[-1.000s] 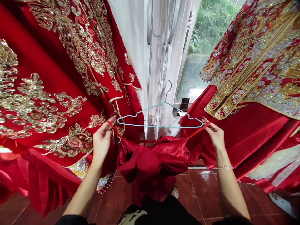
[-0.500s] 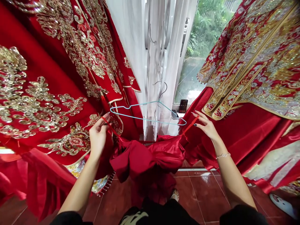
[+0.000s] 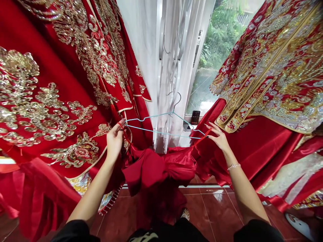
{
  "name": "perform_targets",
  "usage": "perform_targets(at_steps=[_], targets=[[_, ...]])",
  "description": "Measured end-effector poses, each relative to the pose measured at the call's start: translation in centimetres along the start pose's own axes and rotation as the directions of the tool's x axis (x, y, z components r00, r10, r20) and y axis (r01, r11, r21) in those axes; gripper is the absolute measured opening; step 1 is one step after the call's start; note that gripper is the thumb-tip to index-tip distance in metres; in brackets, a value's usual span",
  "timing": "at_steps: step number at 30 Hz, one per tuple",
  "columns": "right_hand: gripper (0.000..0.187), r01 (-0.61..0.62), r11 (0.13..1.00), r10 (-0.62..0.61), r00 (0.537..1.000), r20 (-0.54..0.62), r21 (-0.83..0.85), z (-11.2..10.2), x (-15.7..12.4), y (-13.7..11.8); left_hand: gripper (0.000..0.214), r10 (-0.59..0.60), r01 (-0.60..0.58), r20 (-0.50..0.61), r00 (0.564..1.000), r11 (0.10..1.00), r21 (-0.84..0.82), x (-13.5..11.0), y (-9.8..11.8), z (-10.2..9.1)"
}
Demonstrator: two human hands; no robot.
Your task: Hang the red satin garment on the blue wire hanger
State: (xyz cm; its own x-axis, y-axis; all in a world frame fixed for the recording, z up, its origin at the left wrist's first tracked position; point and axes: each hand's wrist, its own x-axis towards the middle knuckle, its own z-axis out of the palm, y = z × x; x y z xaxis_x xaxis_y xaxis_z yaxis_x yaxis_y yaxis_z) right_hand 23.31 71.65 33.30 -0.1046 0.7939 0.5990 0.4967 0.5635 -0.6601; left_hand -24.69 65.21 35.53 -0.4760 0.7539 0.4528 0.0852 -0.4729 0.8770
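Note:
A dark red satin dress [image 3: 153,168] hangs between my hands by its two thin red straps. My left hand [image 3: 115,139] is closed on the left strap, its fingertips by the left end of a light blue wire hanger [image 3: 156,132]. The right strap [image 3: 204,135] is pinched in my right hand [image 3: 217,135], close to the hanger's right end. Above the dress the hanger lies roughly level, its silver hook [image 3: 178,98] pointing up. Whether either strap sits over a hanger end is hard to make out.
Red gowns with gold beading [image 3: 83,144] hang on the left. An embroidered red and gold jacket [image 3: 267,80] hangs on the right. A phone [image 3: 195,117] stands by the window [image 3: 214,57], behind white curtains [image 3: 141,43]. Red tiles [image 3: 209,215] cover the floor.
My left hand has moved right, bringing its strap to the hanger's left end. My right hand has shifted slightly left and down, its strap now against the hanger's right end.

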Motion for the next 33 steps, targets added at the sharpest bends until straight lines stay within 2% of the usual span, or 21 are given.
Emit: perform_targets(at_steps=[3, 7, 11, 14, 17, 19, 22, 24, 25, 27, 30, 33], targets=[[0.058, 0.031, 0.999, -0.031, 0.998, 0.05, 0.012, 0.5, 0.2, -1.4, 0.051, 0.008, -0.008, 0.028, 1.0, 1.0, 0.006, 0.1, -0.1, 0.2], [0.043, 0.112, 0.994, -0.113, 0.982, 0.152, 0.014, 1.6, 1.6, -4.5, 0.053, -0.006, 0.004, 0.064, 0.998, 1.0, 0.026, 0.0, 0.0, 0.1], [0.035, 0.124, 0.991, -0.093, 0.906, 0.413, -0.049, 1.3, 3.6, -6.7, 0.048, -0.029, 0.024, 0.091, 0.995, 0.998, 0.06, 0.3, 0.0, -0.5], [0.039, 0.156, 0.973, -0.046, 0.854, 0.518, -0.17, 0.4, 4.3, -7.1, 0.042, -0.084, 0.076, 0.127, 0.988, 0.994, 0.073, 1.0, 0.3, -1.2], [0.04, 0.219, 0.957, -0.087, 0.84, 0.535, -0.189, -0.1, 4.4, -6.5, 0.041, -0.102, 0.099, 0.171, 0.98, 0.995, 0.03, 2.2, 1.4, -1.4], [0.044, 0.241, 0.953, -0.115, 0.85, 0.514, -0.185, -0.2, 4.5, -5.9, 0.04, -0.102, 0.106, 0.255, 0.962, 0.994, -0.005, 2.9, 2.5, -1.0], [0.052, 0.219, 0.956, -0.099, 0.867, 0.488, -0.196, -0.2, 4.4, -5.7, 0.035, -0.099, 0.12, 0.462, 0.881, 0.993, -0.016, 3.8, 3.9, 0.0], [0.059, 0.152, 0.968, -0.033, 0.865, 0.5, -0.198, -0.3, 4.2, -5.9, 0.033, -0.103, 0.129, 0.545, 0.832, 0.992, -0.01, 4.1, 4.4, 0.5], [0.062, 0.108, 0.975, 0.008, 0.857, 0.515, -0.195, -0.4, 4.1, -6.1, 0.033, -0.097, 0.132, 0.55, 0.829, 0.991, -0.024, 4.1, 4.3, 0.6], [0.066, 0.037, 0.982, 0.07, 0.843, 0.534, -0.187, -0.7, 3.7, -6.5, 0.033, -0.066, 0.129, 0.501, 0.863, 0.987, -0.092, 4.1, 3.9, 0.3], [0.071, -0.001, 0.984, 0.092, 0.861, 0.501, -0.179, -1.0, 3.3, -6.6, 0.033, -0.025, 0.106, 0.401, 0.916, 0.978, -0.181, 3.8, 3.0, -1.0], [0.077, -0.022, 0.982, 0.11, 0.871, 0.479, -0.186, -0.9, 3.4, -6.5, 0.031, -0.035, 0.105, 0.392, 0.92, 0.981, -0.16, 3.3, 2.6, -2.0]])
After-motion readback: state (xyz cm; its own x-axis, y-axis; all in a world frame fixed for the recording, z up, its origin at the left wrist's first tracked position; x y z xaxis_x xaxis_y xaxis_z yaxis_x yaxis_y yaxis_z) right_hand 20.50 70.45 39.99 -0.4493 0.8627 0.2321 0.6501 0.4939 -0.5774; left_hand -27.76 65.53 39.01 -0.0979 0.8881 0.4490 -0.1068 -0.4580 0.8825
